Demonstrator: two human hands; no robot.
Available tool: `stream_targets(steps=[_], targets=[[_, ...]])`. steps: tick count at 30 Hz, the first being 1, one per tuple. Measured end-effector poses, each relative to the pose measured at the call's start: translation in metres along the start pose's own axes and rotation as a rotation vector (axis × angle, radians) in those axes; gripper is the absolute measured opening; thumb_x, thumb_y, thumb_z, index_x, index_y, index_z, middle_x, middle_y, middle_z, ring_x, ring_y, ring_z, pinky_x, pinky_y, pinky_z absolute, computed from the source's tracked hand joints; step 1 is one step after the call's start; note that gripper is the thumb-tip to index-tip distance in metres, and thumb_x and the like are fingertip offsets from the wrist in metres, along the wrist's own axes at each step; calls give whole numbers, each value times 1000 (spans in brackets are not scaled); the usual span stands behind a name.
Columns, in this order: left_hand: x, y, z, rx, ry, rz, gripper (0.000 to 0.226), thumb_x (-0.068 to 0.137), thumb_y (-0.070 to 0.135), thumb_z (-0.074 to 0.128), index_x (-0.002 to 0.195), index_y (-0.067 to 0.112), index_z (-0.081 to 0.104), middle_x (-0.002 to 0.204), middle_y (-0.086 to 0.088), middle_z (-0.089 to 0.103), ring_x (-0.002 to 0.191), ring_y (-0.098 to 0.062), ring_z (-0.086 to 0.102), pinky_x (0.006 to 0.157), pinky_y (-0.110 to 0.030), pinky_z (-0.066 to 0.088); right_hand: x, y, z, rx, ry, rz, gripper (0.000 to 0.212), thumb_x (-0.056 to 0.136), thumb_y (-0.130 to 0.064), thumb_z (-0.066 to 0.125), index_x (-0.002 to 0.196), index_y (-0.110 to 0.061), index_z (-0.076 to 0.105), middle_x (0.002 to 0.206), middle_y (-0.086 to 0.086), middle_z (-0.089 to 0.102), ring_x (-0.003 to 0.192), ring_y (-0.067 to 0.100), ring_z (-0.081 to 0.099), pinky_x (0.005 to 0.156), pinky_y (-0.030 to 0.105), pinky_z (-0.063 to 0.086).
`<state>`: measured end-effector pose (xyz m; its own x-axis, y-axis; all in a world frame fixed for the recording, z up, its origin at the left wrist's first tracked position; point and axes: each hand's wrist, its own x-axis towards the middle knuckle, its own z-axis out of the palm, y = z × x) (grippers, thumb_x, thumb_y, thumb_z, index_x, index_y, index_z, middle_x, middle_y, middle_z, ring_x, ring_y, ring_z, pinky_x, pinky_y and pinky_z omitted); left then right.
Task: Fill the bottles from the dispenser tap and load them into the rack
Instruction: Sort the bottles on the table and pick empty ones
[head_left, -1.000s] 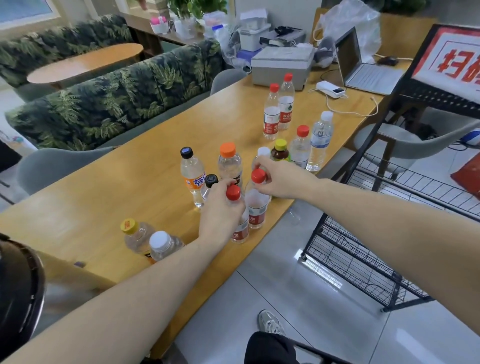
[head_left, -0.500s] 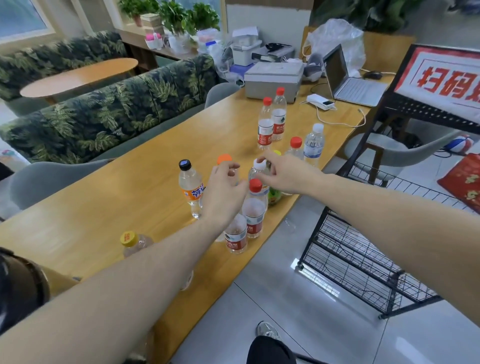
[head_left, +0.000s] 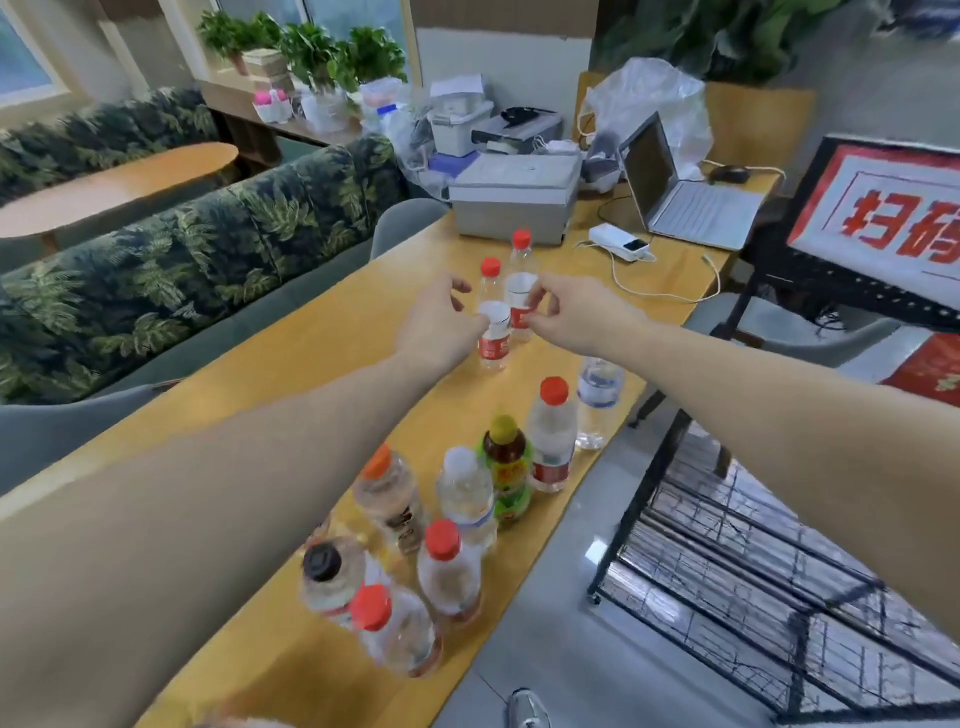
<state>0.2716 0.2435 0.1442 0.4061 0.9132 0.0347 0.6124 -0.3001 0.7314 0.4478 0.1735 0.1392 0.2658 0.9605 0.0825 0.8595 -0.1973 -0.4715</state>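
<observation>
Head view: a cluster of capped bottles is seen standing near the table edge, beside the black wire rack on the floor. Farther along, two red-capped bottles are reached by both hands, the left hand and right hand loosely curled beside them; contact cannot be told.

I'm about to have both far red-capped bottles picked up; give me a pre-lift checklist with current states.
1. Left hand at nearer far bottle: ok, fingers beside it.
2. Right hand at farther bottle: ok.
3. Firm grip on either: cannot tell, blurred.
4. Both red caps on: ok.
5. Near cluster, such as the green-label bottle, under the forearms: not ok, knock risk on pulling back.
6. Rack shelf free: ok.
</observation>
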Motion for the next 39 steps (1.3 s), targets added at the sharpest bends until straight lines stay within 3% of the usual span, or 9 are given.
stream_targets(steps=[5, 9, 12, 15, 18, 22, 27, 33, 39], targets=[[93, 14, 33, 79, -88, -58, 57, 89, 20, 64, 140, 23, 41, 142, -2, 44, 96, -26, 61, 80, -37, 53, 95, 55, -7, -41, -33, 81, 40, 90, -34, 60, 127, -23, 49, 113, 4, 59, 98, 26, 59, 77, 37, 49], [151, 16, 58, 176, -145, -100, 66, 88, 18, 59, 148, 26, 32, 149, -2, 39, 97, -31, 65, 79, -40, 56, 154, 81, 2, -6, -6, 74, 66, 88, -29, 60, 147, -33, 29, 134, 9, 45, 104, 28, 57, 76, 34, 43], [181, 10, 72, 210, -187, -100, 70, 87, 15, 57, 151, 27, 30, 149, -3, 39, 94, -33, 67, 80, -44, 59, 187, 93, 15, -4, -52, 76, 80, 89, -27, 60, 154, -41, 15, 150, 9, 30, 94, 28, 61, 80, 35, 49], [198, 0, 81, 212, -199, -98, 67, 88, 15, 55, 150, 27, 34, 147, -2, 43, 103, -33, 65, 84, -46, 58, 212, 99, 29, -9, -113, 97, 81, 92, -28, 59, 156, -40, 11, 164, 7, 10, 113, 31, 59, 93, 37, 48], [202, -12, 85, 231, -204, -107, 49, 89, 14, 49, 136, 29, 47, 123, -1, 61, 97, -30, 67, 81, -42, 59, 224, 99, 38, -23, -115, 76, 68, 93, -27, 57, 153, -30, 27, 162, 6, 20, 129, 30, 50, 96, 36, 43], [196, -24, 85, 210, -183, -104, 23, 90, 18, 59, 108, 26, 47, 101, -2, 63, 87, -31, 68, 76, -43, 59, 224, 94, 50, 30, -55, 43, 46, 92, -23, 58, 134, -21, 39, 124, 11, 56, 85, 29, 54, 66, 31, 36], [176, -29, 77, 216, -128, -62, 22, 93, 18, 59, 109, 26, 48, 100, -2, 64, 89, -28, 65, 71, -38, 53, 211, 81, 54, 24, -41, 25, 25, 94, -25, 60, 110, -19, 41, 99, 6, 60, 87, 30, 57, 66, 34, 42], [142, -27, 35, 54, 26, -62, 25, 92, 22, 61, 111, 34, 49, 109, 4, 62, 97, -26, 66, 82, -44, 57, 175, 43, 36, 13, 47, -84, 34, 95, -27, 59, 123, -20, 42, 111, 8, 63, 97, 34, 59, 78, 41, 49], [71, -27, -30, -51, 105, -27, 28, 92, 22, 62, 118, 28, 53, 98, 16, 56, 93, -22, 68, 85, -49, 57, 107, -24, 13, 25, 143, -234, 37, 98, -31, 54, 133, -23, 48, 129, 1, 61, 114, 27, 58, 83, 31, 39]])
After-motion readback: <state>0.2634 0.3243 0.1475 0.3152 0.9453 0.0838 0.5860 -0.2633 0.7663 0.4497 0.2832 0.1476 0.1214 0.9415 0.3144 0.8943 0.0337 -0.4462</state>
